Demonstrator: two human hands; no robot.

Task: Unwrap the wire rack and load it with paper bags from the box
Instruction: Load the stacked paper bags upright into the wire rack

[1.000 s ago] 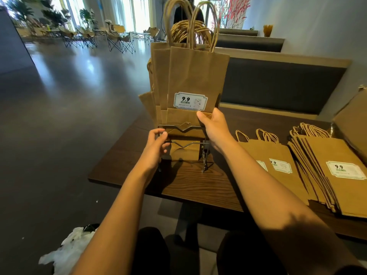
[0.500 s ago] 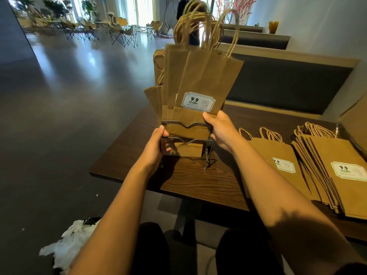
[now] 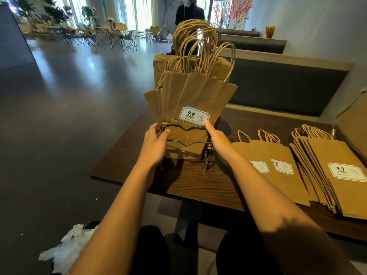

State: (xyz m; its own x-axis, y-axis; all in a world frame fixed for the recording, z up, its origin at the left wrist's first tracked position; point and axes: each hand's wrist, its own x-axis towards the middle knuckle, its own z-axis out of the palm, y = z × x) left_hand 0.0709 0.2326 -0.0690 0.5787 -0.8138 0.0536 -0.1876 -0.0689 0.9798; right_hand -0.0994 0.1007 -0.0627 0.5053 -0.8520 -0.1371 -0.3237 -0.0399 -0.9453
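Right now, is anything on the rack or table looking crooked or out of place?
Yes. The paper bags in the wire rack fan out unevenly: the front bag tilts right while those behind lean left. White wrapping lies crumpled on the floor.
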